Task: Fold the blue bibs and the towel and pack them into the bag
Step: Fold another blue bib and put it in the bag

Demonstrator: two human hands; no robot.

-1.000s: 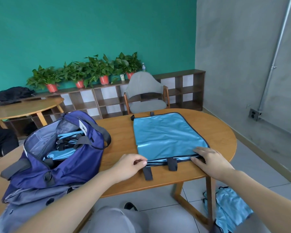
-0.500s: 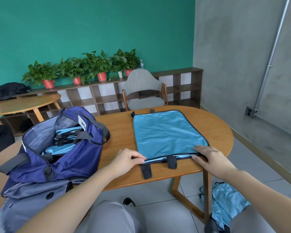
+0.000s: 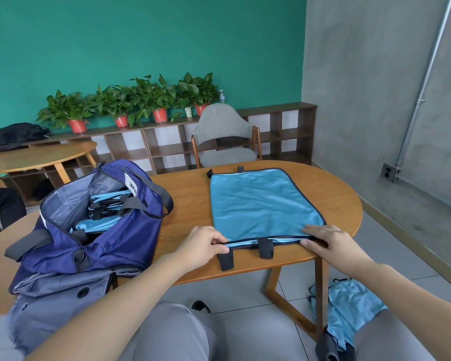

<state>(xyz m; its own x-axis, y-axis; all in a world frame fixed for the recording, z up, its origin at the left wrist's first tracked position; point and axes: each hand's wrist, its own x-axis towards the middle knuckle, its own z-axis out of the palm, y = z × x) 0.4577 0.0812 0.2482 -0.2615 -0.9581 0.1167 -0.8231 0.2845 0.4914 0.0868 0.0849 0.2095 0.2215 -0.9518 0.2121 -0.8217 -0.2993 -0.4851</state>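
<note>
A light blue bib point(image 3: 263, 204) with dark trim and black straps lies flat on the wooden table point(image 3: 190, 201), folded over on itself. My left hand point(image 3: 202, 246) pinches its near left corner between thumb and fingers. My right hand point(image 3: 328, 243) grips the near right corner, fingers on top and thumb at the edge. A navy bag point(image 3: 94, 243) stands open at the table's left with several folded blue bibs point(image 3: 102, 217) inside. More blue cloth point(image 3: 349, 311) lies by my right leg, low on the right.
A grey chair point(image 3: 224, 136) stands behind the table. Low shelves point(image 3: 167, 147) with potted plants run along the green wall. A second wooden table point(image 3: 37, 157) is at the far left. A grey garment point(image 3: 60, 300) hangs under the bag at the table's near edge.
Both hands stay at the bib's near corners. My left fingers have closed tighter on the left corner. The view has shifted slightly.
</note>
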